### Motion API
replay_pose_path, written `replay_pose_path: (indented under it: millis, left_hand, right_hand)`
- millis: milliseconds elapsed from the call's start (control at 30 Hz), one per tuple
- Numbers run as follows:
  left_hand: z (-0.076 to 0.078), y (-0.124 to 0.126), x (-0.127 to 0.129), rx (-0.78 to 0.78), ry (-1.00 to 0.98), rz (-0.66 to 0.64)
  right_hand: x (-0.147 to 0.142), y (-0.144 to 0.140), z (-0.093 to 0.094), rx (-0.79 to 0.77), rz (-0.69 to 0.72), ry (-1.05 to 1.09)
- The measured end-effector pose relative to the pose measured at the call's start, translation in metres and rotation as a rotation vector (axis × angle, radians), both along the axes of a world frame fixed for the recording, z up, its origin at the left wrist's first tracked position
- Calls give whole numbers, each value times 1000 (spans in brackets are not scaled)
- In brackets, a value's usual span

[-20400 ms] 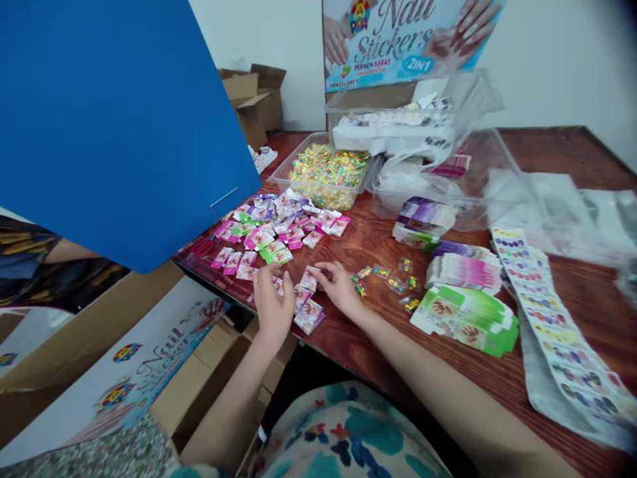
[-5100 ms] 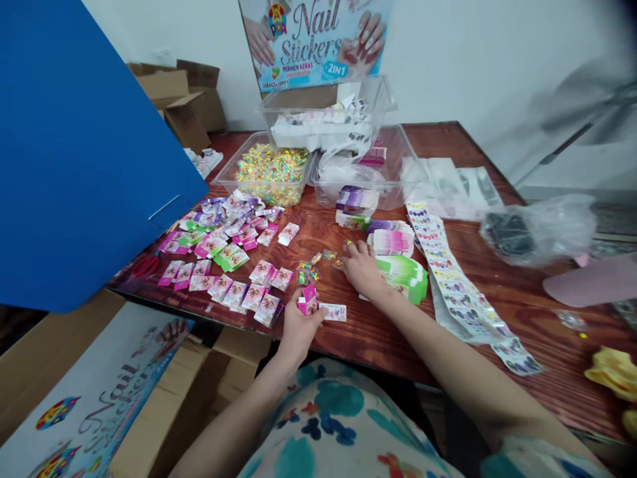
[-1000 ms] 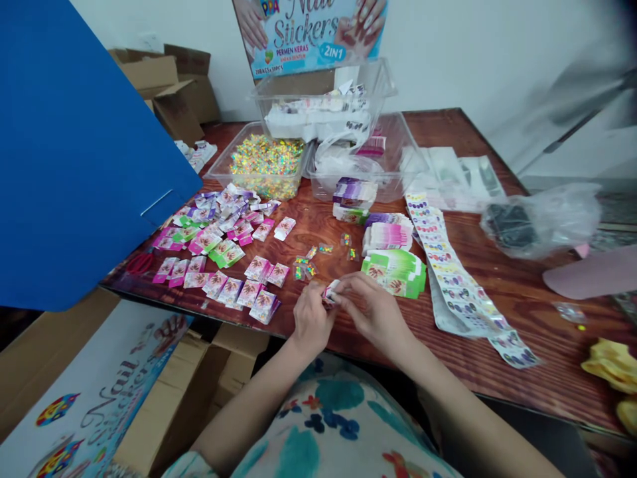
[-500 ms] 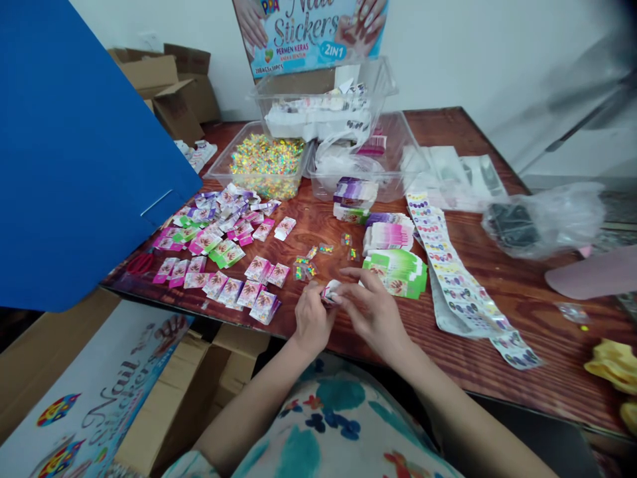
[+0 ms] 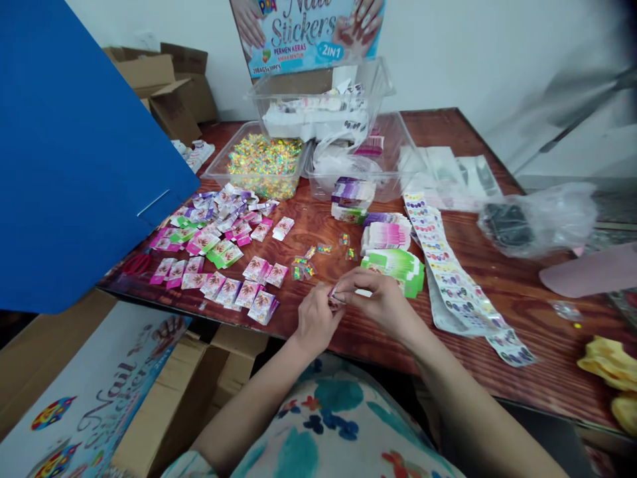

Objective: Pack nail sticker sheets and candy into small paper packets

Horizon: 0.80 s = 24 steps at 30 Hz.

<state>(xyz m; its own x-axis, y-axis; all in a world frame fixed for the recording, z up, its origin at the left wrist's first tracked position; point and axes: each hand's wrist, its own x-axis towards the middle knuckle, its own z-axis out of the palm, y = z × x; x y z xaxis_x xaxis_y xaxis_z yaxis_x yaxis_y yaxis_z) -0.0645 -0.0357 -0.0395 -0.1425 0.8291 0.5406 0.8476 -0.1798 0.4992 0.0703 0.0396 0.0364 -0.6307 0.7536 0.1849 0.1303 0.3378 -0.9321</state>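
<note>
Now | small packet pinched between fingers of left hand and right hand

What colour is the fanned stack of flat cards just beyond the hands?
Green and white, clearest in the head view: the fanned stack of flat cards.

The poster against the back wall reads "Stickers", "PERMEN KERAS" and "2IN1", with small print beginning "20BAGS". The printed board lying low on the left says "Nail".
</note>
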Motion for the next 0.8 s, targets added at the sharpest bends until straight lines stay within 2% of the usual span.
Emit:
replay_pose_path:
  millis: [67,133,233,300,467,600,733,800]
  left_hand:
    - [7,0,4,-88,-78,9]
    - [16,0,7,-203,-201,18]
    - [28,1,9,-321,-409,-91]
    - [31,1,8,-316,-521,-175]
    - [30,2,6,-210,-707,-250]
    - [32,2,7,-253,-709,-299]
    - [33,4,8,-296,-759,-227]
    - [33,4,8,-301,-723,-137]
  right_hand:
    - [-2,6,-7,-161,-46,92]
    - [-4,12,-16,-387,-48,173]
    - [-1,17,-26,-707,-50,267]
    - [3,19,-30,-828,-48,312]
    - [11,17,-30,-929,-34,401]
    - [9,15,-31,-983,-3,385]
    - [2,10,-40,-1105,57,386]
    - [-2,7,-45,-1071,23,397]
